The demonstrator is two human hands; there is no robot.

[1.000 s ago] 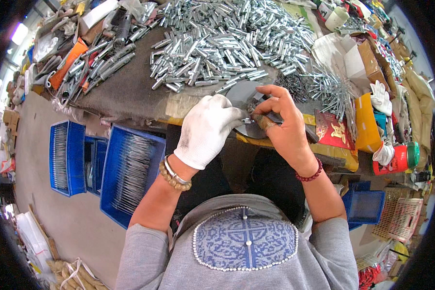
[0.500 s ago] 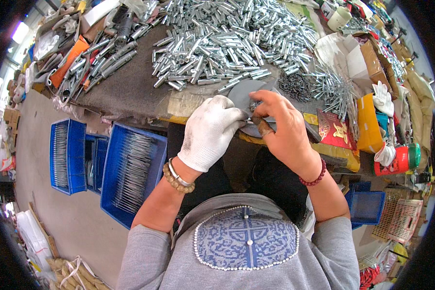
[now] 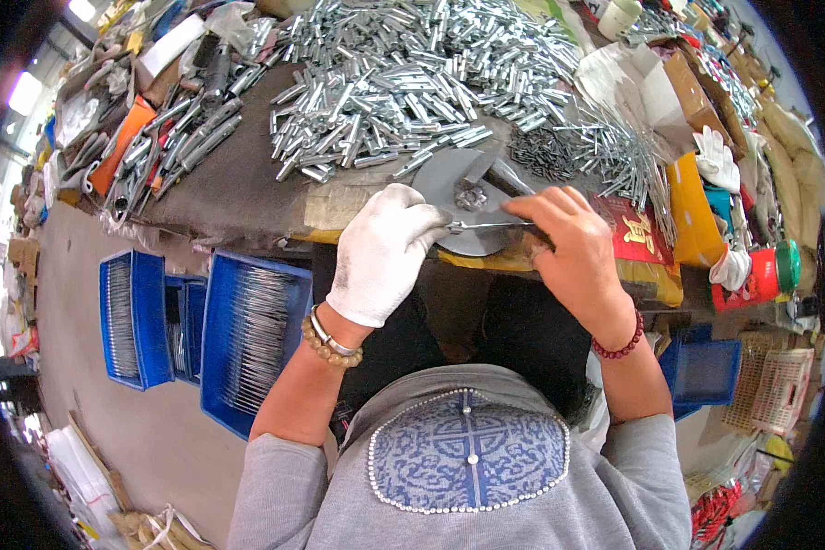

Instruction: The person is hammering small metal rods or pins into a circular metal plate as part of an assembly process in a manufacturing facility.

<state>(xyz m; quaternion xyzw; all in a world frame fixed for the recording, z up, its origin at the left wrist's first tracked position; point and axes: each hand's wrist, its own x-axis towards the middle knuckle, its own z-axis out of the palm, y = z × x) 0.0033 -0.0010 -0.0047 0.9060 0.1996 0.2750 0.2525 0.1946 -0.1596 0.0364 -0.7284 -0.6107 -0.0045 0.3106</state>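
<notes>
My left hand (image 3: 384, 254), in a white knitted glove, pinches one end of a thin metal rod (image 3: 490, 225) between thumb and fingers. At the rod's other end, my bare right hand (image 3: 573, 252) has thumb and forefinger closed round it; a dark cover shows on the thumb tip. The rod lies level between the hands, in front of a grey round metal plate (image 3: 440, 181) at the bench edge. A small metal piece (image 3: 471, 197) sits at the plate's middle. Just beyond are a heap of silver metal tubes (image 3: 367, 110), dark small parts (image 3: 543, 154) and thin pins (image 3: 610, 156).
Blue bins (image 3: 213, 367) with rows of metal rods stand at the lower left. Tools (image 3: 192, 137) crowd the bench's left side. On the right are a yellow box (image 3: 694, 220), a red card (image 3: 632, 229), a red-and-green container (image 3: 761, 275) and a blue crate (image 3: 710, 371).
My right hand has moved right, away from my left hand, and the rod now shows between them. The plate's middle has come into sight. The whole view has shifted slightly.
</notes>
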